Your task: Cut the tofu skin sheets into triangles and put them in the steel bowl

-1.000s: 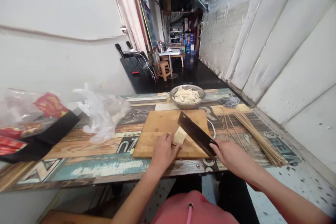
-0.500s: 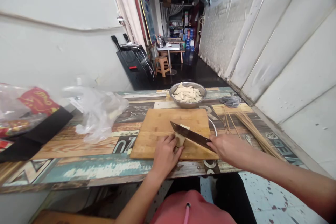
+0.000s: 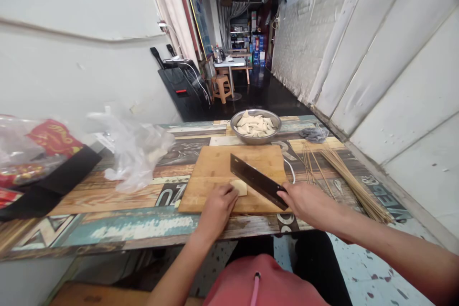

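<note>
On the wooden cutting board (image 3: 202,169) lies a pale, flat, squarish slice of what looks like tofu (image 3: 241,188). The fingers of my left hand (image 3: 218,208) are closed at its left edge, partly covering it. My right hand (image 3: 301,201) is wrapped around the handle of a dark-bladed cleaver (image 3: 254,176). The blade slants across the board from upper left to lower right, just right of the slice and apart from it. Beyond the board stands a metal bowl (image 3: 256,141) heaped with similar pale pieces (image 3: 255,125), many of them triangular.
Thin wooden skewers (image 3: 353,182) lie to the right, with a crumpled grey bag (image 3: 314,134) behind them. A translucent plastic bag (image 3: 138,155) is left of the board. Red-printed packages (image 3: 53,138) sit in a black container (image 3: 50,189) at the far left.
The cleaver has come off the slice and moved right, its blade turned to show more of its face. My left hand has shifted slightly left along with the slice, which now lies flat and squarish.
</note>
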Available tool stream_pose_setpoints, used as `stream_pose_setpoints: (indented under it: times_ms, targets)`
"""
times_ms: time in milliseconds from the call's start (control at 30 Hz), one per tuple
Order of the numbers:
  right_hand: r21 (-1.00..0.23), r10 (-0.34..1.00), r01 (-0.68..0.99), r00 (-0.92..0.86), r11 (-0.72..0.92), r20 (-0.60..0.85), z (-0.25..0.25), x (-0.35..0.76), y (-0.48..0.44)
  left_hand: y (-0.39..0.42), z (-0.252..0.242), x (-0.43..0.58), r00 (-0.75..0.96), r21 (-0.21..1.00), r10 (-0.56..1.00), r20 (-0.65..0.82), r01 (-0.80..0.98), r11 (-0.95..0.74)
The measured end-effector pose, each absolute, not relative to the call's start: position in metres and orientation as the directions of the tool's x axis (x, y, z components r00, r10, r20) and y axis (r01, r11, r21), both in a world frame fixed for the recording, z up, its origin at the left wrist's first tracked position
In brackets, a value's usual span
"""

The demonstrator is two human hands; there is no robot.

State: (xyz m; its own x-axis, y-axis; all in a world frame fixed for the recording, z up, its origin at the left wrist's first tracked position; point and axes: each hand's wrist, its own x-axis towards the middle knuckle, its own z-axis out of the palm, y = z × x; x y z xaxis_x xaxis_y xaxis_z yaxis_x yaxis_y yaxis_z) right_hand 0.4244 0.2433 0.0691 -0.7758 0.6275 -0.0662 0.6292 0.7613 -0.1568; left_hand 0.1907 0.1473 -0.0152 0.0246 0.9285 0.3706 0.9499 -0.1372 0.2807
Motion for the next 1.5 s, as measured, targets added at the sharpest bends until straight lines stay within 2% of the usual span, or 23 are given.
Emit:
stream_pose_setpoints:
  times_ms: [167, 300, 467, 800, 867, 1000, 1133, 1233, 1300, 1433, 1500]
  targets:
    - [-0.191, 0.624, 0.643, -0.766, 0.742, -0.155, 0.077, 0.42, 0.232, 0.141, -0.028, 0.2, 0.027, 0.227, 0.909, 0.416, 0.965, -0.133]
    - [-0.197, 0.616, 0.642, -0.767, 0.741, -0.179, 0.077, 0.417, 0.23, 0.141, -0.026, 0.201, 0.037, 0.231, 0.914, 0.403, 0.963, -0.14]
    - [-0.17, 0.596, 0.615, -0.788, 0.77, -0.152, 0.074, 0.417, 0.231, 0.141, -0.025, 0.2, 0.05, 0.237, 0.908, 0.415, 0.958, -0.161]
    - [-0.1, 0.552, 0.58, -0.806, 0.808, -0.214, 0.081, 0.403, 0.235, 0.142, -0.027, 0.2, 0.048, 0.206, 0.9, 0.432, 0.967, -0.15]
    - [-0.125, 0.566, 0.592, -0.802, 0.796, -0.191, 0.074, 0.397, 0.234, 0.141, -0.026, 0.202, 0.048, 0.182, 0.914, 0.403, 0.974, -0.132]
    - [-0.221, 0.663, 0.651, -0.748, 0.726, -0.03, 0.063, 0.399, 0.237, 0.141, -0.02, 0.198, 0.03, 0.197, 0.924, 0.38, 0.974, -0.113]
    - [-0.233, 0.746, 0.715, -0.66, 0.659, 0.087, 0.069, 0.417, 0.251, 0.157, -0.008, 0.186, -0.068, 0.176, 0.939, 0.338, 0.984, 0.009]
    - [-0.189, 0.771, 0.749, -0.631, 0.635, 0.086, 0.073, 0.427, 0.262, 0.179, 0.001, 0.186, -0.135, 0.189, 0.915, 0.381, 0.98, 0.065]
    - [-0.167, 0.773, 0.757, -0.63, 0.632, 0.075, 0.071, 0.43, 0.267, 0.197, 0.004, 0.193, -0.106, 0.167, 0.921, 0.375, 0.985, 0.045]
    - [-0.16, 0.775, 0.76, -0.628, 0.63, 0.065, 0.063, 0.436, 0.268, 0.224, 0.008, 0.211, -0.032, 0.06, 0.977, 0.21, 0.998, 0.02]
    - [-0.153, 0.778, 0.764, -0.625, 0.627, 0.063, 0.06, 0.441, 0.267, 0.227, 0.01, 0.218, 0.053, 0.086, 0.986, 0.161, 0.994, -0.068]
